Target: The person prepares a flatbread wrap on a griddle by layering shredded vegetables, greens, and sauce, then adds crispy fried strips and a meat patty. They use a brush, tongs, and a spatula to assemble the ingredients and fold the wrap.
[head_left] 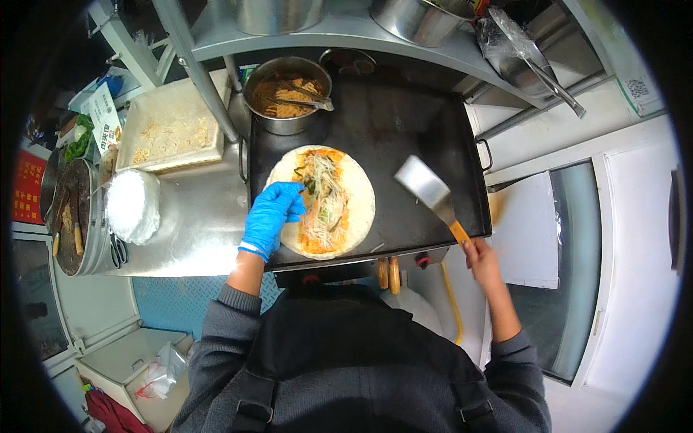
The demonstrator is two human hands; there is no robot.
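My apron (pixel 346 353) fills lower centre; mid-frame, the flatbread (pixel 362 198) lies topped, unfolded. My right hand (pixel 482 261) grips a spatula (pixel 424 183); whether my left hand (pixel 274 214) pinches anything, I can't tell.

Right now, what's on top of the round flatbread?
Down the middle of the flatbread: orange filling, pale shreds, dark green strips. The gloved left hand covers part of the flatbread's left side; what's beneath is hidden.
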